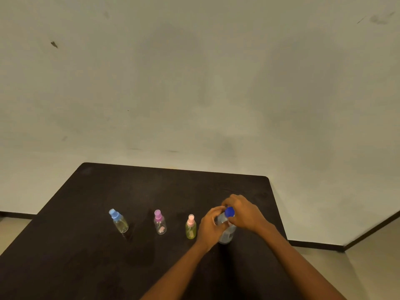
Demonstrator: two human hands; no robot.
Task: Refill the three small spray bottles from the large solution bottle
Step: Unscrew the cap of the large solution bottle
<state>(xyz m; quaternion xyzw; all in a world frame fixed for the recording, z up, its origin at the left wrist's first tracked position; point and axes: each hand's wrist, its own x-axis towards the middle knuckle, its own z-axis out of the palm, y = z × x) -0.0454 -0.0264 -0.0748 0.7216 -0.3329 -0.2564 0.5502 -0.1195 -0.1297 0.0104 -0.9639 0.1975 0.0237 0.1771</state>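
Note:
Three small spray bottles stand upright in a row on the dark table (86, 245): one with a blue top (118, 221), one with a purple top (160, 222), and a yellow-green one with a pink top (191, 227). To their right stands the large clear solution bottle (227, 233). My left hand (208, 227) is wrapped around its upper body. My right hand (242, 212) grips its blue cap (229, 211) from above. The hands hide most of the bottle's neck.
The table's far edge (173, 168) lies close to a pale wall, and its right edge (278, 213) runs just right of the large bottle. Floor and a dark baseboard (316, 244) show beyond on the right.

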